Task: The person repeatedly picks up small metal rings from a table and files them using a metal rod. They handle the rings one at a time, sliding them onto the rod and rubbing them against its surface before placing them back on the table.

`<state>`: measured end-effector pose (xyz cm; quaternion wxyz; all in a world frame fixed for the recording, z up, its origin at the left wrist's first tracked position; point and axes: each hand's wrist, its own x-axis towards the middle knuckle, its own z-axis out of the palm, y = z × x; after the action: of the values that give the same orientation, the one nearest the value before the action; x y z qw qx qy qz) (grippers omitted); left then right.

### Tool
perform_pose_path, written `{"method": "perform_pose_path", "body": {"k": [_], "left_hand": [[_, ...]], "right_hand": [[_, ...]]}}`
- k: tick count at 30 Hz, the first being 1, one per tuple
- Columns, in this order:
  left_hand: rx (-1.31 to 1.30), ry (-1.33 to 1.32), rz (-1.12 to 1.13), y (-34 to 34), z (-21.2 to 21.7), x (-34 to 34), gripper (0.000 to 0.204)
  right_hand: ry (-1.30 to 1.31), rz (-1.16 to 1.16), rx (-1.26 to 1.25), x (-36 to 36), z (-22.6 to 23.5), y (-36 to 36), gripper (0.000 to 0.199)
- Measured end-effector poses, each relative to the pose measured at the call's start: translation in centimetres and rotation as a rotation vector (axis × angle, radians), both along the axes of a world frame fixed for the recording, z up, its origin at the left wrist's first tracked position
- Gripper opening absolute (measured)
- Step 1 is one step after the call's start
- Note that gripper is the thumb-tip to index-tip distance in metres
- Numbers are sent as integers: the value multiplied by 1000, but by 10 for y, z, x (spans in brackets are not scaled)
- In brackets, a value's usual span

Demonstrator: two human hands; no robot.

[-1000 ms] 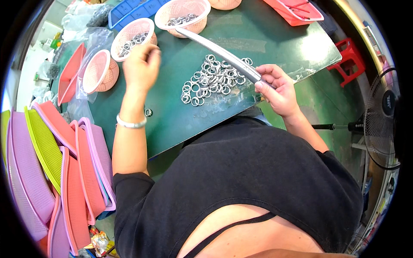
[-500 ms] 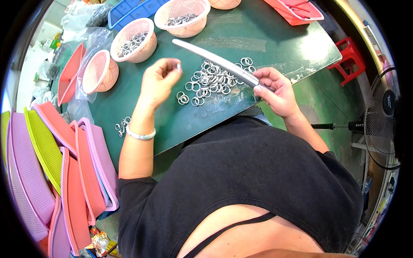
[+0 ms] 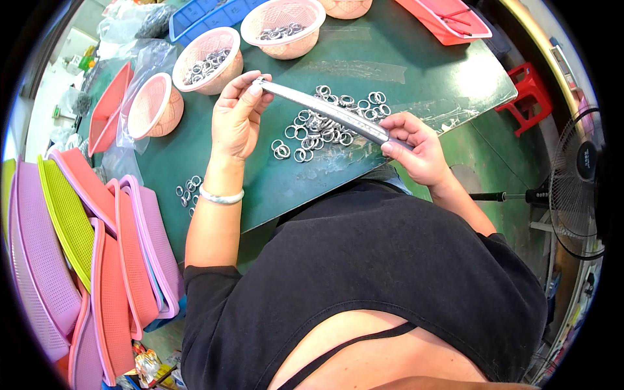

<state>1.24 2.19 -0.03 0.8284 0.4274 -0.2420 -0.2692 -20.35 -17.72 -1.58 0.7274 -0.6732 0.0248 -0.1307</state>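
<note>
My right hand (image 3: 413, 147) is closed round the thick end of a tapered silver ring mandrel (image 3: 325, 109), which slants up and to the left over the table. At its thin tip, my left hand (image 3: 240, 114) pinches a small metal ring (image 3: 261, 80); the fingers partly hide it, and the ring appears to be at or over the tip. Below and behind the mandrel lies a loose pile of silver rings (image 3: 315, 133) on the green table (image 3: 273, 185). A smaller group of rings (image 3: 188, 188) lies beside my left forearm.
Pink baskets (image 3: 208, 81) (image 3: 283, 49) with rings stand at the far left, beside another pink basket (image 3: 156, 114). Blue (image 3: 208, 19) and red trays (image 3: 448, 26) sit at the far edge. Stacked coloured baskets (image 3: 97, 260) fill the left. A red stool (image 3: 526, 97) and fan (image 3: 578, 169) are right.
My left hand has moved up to the mandrel's thin tip, bringing the ring to it. My right hand keeps its grip on the mandrel, almost in the same place.
</note>
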Motion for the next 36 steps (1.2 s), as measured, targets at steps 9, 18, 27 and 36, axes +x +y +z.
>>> {"method": "perform_pose_path", "body": {"k": [9, 18, 27, 36], "left_hand": [[4, 109, -149, -15, -4, -31, 45], [26, 50, -138, -13, 0, -36, 49], [16, -18, -71, -15, 5, -39, 45], [299, -578, 708, 15, 26, 61, 29]], "right_hand": [[19, 16, 6, 9, 3, 9, 29], [-43, 11, -1, 6, -1, 8, 29], [-38, 21, -4, 6, -4, 5, 31], [-10, 14, 108, 2, -1, 0, 32]]}}
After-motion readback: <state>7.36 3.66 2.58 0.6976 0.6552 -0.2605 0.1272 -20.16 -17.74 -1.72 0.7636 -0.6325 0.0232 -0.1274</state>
